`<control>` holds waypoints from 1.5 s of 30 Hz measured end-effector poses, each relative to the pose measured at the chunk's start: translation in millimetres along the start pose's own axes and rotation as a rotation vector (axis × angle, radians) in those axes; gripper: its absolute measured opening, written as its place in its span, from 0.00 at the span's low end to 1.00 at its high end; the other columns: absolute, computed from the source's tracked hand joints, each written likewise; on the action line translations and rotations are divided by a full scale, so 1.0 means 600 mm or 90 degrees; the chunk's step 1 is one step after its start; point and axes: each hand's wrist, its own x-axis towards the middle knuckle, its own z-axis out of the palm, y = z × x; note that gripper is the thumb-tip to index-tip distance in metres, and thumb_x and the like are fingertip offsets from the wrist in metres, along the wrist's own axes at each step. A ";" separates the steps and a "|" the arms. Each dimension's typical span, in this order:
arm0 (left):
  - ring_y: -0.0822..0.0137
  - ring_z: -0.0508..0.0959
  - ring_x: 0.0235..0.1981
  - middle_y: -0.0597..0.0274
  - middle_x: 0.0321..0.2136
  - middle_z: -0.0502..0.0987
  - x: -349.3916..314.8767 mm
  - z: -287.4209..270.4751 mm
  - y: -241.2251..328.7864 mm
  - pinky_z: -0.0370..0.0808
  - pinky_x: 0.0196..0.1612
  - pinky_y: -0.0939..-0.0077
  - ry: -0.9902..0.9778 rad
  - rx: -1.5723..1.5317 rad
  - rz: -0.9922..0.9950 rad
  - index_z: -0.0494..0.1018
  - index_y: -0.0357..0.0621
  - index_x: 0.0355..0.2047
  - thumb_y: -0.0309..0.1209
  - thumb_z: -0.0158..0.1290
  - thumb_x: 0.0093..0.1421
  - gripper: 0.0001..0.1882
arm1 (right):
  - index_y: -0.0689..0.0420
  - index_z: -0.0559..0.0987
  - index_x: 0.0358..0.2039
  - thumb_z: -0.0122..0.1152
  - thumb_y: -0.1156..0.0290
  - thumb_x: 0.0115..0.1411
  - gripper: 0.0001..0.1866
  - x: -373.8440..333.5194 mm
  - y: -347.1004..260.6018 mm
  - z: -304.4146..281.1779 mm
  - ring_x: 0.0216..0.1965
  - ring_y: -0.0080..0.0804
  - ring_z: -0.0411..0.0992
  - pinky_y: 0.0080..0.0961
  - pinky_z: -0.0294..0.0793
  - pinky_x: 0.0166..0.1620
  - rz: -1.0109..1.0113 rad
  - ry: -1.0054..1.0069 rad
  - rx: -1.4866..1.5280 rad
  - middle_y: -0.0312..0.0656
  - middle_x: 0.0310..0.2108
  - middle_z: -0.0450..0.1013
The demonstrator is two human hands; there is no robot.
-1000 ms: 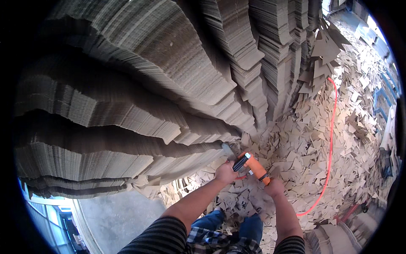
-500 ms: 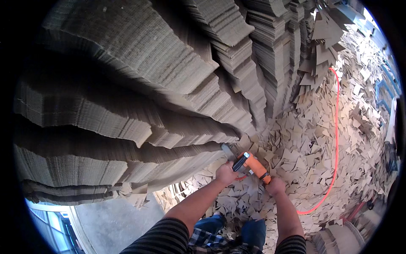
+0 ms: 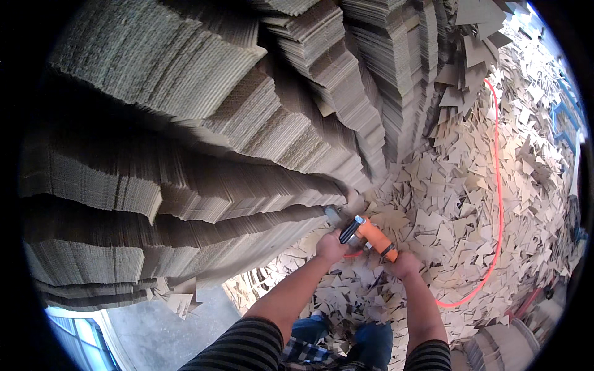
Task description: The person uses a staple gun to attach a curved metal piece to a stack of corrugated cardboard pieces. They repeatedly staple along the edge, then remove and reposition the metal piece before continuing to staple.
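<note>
A tall stack of corrugated cardboard sheets (image 3: 204, 148) fills the left and top of the view. An orange and black air tool (image 3: 365, 234) points its metal tip at the low edge of that stack. My left hand (image 3: 331, 246) grips the tool's front end near the tip. My right hand (image 3: 405, 264) is closed around the rear of the orange body. An orange hose (image 3: 498, 204) runs from the tool across the floor and up to the right.
Several cut cardboard scraps (image 3: 470, 185) cover the floor to the right and around my legs. More cardboard stacks stand at the top (image 3: 396, 74) and at the lower right (image 3: 501, 346). Bare grey floor (image 3: 148, 334) shows at the lower left.
The view has tilted slightly, so the stack looms larger. Both hands and the tool stay at the stack's lower edge, almost unmoved.
</note>
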 end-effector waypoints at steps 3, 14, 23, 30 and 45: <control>0.49 0.77 0.33 0.49 0.28 0.76 0.012 -0.006 0.003 0.74 0.37 0.58 -0.043 -0.027 -0.032 0.70 0.43 0.34 0.37 0.56 0.43 0.18 | 0.52 0.79 0.36 0.57 0.58 0.47 0.17 0.025 0.008 0.020 0.41 0.41 0.74 0.34 0.73 0.44 0.008 0.001 -0.014 0.44 0.38 0.76; 0.50 0.77 0.38 0.51 0.33 0.77 0.086 0.012 -0.075 0.73 0.41 0.59 -0.072 0.031 -0.086 0.70 0.47 0.40 0.38 0.59 0.44 0.22 | 0.54 0.79 0.37 0.55 0.62 0.49 0.16 0.014 -0.047 0.034 0.42 0.41 0.74 0.34 0.74 0.44 0.064 -0.013 0.012 0.44 0.39 0.76; 0.51 0.77 0.37 0.50 0.31 0.77 -0.057 -0.013 -0.007 0.74 0.38 0.59 -0.118 0.106 0.032 0.73 0.45 0.35 0.41 0.58 0.44 0.19 | 0.58 0.80 0.31 0.58 0.62 0.44 0.15 -0.165 0.017 0.076 0.35 0.48 0.75 0.40 0.74 0.38 0.057 0.041 0.108 0.51 0.30 0.76; 0.51 0.79 0.29 0.51 0.25 0.78 -0.389 -0.179 0.172 0.75 0.33 0.57 -0.338 -0.007 0.063 0.71 0.39 0.33 0.36 0.57 0.41 0.19 | 0.61 0.78 0.26 0.62 0.61 0.43 0.16 -0.533 0.089 0.109 0.30 0.51 0.75 0.41 0.73 0.33 0.064 0.059 0.183 0.53 0.24 0.75; 0.53 0.78 0.34 0.51 0.27 0.78 -0.836 -0.669 0.223 0.73 0.38 0.60 -0.123 0.023 0.106 0.71 0.38 0.35 0.35 0.52 0.45 0.18 | 0.62 0.78 0.26 0.65 0.59 0.41 0.18 -0.804 -0.164 -0.066 0.29 0.47 0.76 0.37 0.72 0.32 -0.160 0.167 0.141 0.51 0.23 0.75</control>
